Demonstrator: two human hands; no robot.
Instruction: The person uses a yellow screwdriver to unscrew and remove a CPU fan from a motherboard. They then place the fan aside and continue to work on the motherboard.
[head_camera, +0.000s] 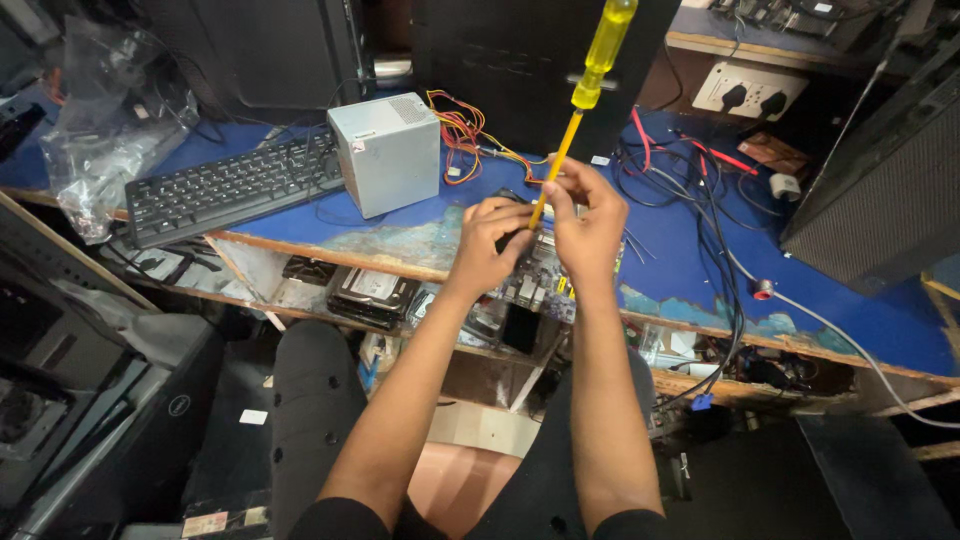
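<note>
Screwdriver (585, 85) held upright over worn blue workbench (860, 300) amid cables (690, 190).

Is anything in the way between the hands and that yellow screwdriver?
Nothing visible is. The right hand already grips the shaft of the yellow screwdriver, which stands nearly upright with its handle on top. The left hand is pressed close beside it, over the circuit board at the edge of the blue table.
</note>
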